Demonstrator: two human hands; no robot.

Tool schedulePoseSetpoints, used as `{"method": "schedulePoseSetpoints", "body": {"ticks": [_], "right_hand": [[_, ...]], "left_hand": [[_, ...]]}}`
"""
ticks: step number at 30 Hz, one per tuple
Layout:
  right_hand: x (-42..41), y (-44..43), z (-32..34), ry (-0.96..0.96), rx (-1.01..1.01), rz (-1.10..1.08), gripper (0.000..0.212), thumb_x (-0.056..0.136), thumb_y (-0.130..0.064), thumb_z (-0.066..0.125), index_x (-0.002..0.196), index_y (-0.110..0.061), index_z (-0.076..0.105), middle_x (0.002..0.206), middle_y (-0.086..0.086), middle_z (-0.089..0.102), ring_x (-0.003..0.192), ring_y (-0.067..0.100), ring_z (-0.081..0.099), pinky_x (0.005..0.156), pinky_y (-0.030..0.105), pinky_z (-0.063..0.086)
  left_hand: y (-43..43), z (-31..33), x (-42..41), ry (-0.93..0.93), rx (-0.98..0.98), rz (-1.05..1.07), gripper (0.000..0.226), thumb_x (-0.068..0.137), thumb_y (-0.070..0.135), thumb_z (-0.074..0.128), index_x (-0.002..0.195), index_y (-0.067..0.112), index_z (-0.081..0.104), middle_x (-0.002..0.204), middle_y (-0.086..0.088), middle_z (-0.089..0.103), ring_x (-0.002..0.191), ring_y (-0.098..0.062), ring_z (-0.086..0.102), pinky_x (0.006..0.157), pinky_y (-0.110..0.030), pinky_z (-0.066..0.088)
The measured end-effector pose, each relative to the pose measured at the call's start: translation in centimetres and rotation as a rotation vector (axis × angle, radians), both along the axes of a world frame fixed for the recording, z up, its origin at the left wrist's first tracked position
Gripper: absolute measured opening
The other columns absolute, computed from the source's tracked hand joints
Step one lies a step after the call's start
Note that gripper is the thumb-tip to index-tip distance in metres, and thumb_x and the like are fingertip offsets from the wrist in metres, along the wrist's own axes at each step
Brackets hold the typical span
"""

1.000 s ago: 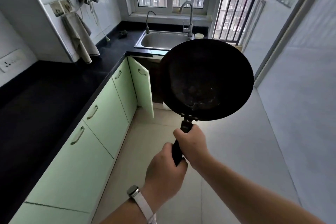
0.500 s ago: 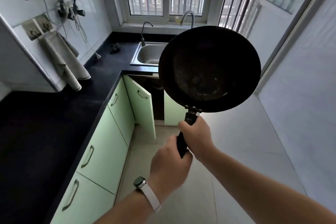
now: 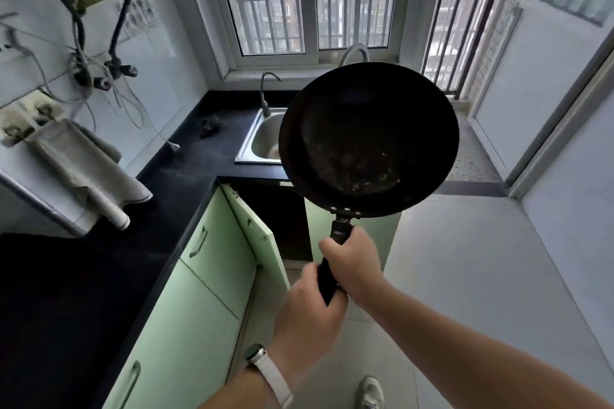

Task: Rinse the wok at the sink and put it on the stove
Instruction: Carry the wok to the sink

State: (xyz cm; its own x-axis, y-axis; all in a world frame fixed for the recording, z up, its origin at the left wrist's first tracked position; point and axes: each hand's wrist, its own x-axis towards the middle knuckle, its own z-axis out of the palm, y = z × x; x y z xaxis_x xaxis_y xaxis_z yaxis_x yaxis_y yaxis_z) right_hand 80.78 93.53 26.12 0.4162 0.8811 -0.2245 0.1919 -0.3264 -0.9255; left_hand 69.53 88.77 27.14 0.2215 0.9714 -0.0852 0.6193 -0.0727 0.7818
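A black wok (image 3: 368, 139) with bits of residue inside is held up in the air in front of me, its inside facing me. Both hands grip its black handle: my right hand (image 3: 355, 262) higher up near the rivets, my left hand (image 3: 309, 315), with a white watch on the wrist, at the handle's end. Behind the wok lies a steel sink (image 3: 262, 139) set in the black counter under the window; the wok hides its right part. A tall tap (image 3: 354, 51) peeks over the wok's rim. No stove is in view.
A small curved tap (image 3: 265, 93) stands at the sink's back left. A black counter (image 3: 166, 196) runs along the left with green cabinets below. One cabinet door (image 3: 259, 236) under the sink stands open into the aisle. A grey towel (image 3: 86, 173) hangs at left.
I have walked closer to the sink, which now looks larger. The wok stays in both hands and now covers more of the sink.
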Motion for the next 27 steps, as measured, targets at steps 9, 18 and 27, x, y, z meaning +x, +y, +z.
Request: {"method": "schedulePoseSetpoints", "body": {"ticks": [9, 18, 27], "right_hand": [[6.4, 9.7, 1.0, -0.012, -0.011, 0.120, 0.019, 0.078, -0.021, 0.065, 0.082, -0.010, 0.051, 0.071, -0.002, 0.055, 0.060, 0.012, 0.049, 0.052, 0.026, 0.039], [6.1, 18.1, -0.3, 0.017, -0.078, 0.170, 0.020, 0.077, -0.022, 0.063, 0.074, -0.013, 0.046, 0.068, -0.003, 0.054, 0.059, 0.012, 0.048, 0.054, 0.029, 0.039], [3.6, 30.6, -3.3, -0.068, -0.166, 0.194, 0.022, 0.076, -0.025, 0.065, 0.078, -0.010, 0.049, 0.074, -0.001, 0.057, 0.062, 0.011, 0.049, 0.053, 0.027, 0.037]], "left_hand": [[9.4, 0.2, 7.0, -0.148, -0.165, 0.073, 0.009, 0.089, 0.017, 0.058, 0.091, 0.025, 0.054, 0.074, -0.002, 0.064, 0.047, -0.003, 0.050, 0.045, -0.020, 0.039], [17.3, -1.0, 7.6, -0.143, -0.194, 0.252, 0.009, 0.081, 0.013, 0.064, 0.086, 0.018, 0.058, 0.075, -0.003, 0.069, 0.053, -0.007, 0.058, 0.049, -0.027, 0.047], [29.5, -3.6, 5.4, -0.071, -0.242, 0.288, 0.009, 0.083, 0.020, 0.063, 0.089, 0.021, 0.056, 0.082, 0.004, 0.068, 0.074, -0.013, 0.065, 0.066, -0.036, 0.057]]}}
